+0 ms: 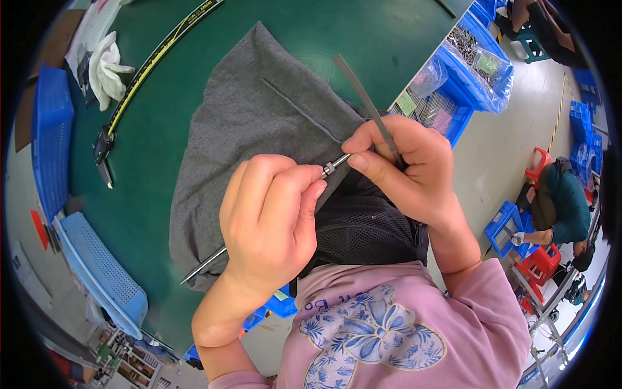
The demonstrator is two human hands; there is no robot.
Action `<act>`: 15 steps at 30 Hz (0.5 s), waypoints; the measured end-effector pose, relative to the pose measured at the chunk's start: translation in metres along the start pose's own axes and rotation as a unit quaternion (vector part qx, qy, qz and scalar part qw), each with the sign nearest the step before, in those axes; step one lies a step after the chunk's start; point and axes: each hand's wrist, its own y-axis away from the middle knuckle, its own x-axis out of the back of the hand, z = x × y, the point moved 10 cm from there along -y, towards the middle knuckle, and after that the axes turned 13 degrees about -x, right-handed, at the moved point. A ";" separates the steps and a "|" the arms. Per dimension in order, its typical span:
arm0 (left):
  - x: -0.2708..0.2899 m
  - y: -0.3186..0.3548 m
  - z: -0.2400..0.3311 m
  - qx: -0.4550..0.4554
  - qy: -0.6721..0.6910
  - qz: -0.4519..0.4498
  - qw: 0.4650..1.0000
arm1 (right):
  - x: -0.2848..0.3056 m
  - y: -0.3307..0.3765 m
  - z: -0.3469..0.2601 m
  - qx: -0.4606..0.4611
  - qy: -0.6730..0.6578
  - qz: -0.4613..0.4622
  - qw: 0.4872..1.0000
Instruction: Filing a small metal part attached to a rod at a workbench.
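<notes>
Above a grey cloth [259,123] on the green table [363,32]: left hand [269,220] clenched around a thin metal rod [206,264], threaded tip [330,168] emerging between thumb and forefinger; right hand [408,168] pinching that tip, also gripping a flat grey strip [356,87]. Left of cloth: long caliper [139,78], white glove [107,68]. Right: 2 blue bins [476,71].
</notes>
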 end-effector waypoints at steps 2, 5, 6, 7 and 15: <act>0.000 0.000 0.000 -0.002 0.001 -0.001 1.000 | 0.000 0.000 0.000 0.003 0.003 -0.004 1.000; 0.000 0.000 0.001 -0.006 0.000 -0.003 1.000 | -0.001 0.000 -0.001 0.006 -0.002 -0.008 1.000; 0.000 0.000 0.001 -0.007 -0.001 -0.004 1.000 | -0.001 0.000 -0.001 0.006 -0.011 -0.008 1.000; 0.000 0.000 0.001 -0.007 -0.001 -0.004 1.000 | -0.001 0.000 0.000 0.006 -0.011 -0.008 1.000; 0.003 -0.001 0.007 -0.040 -0.038 0.006 0.998 | -0.002 0.000 -0.001 0.014 -0.015 -0.007 1.000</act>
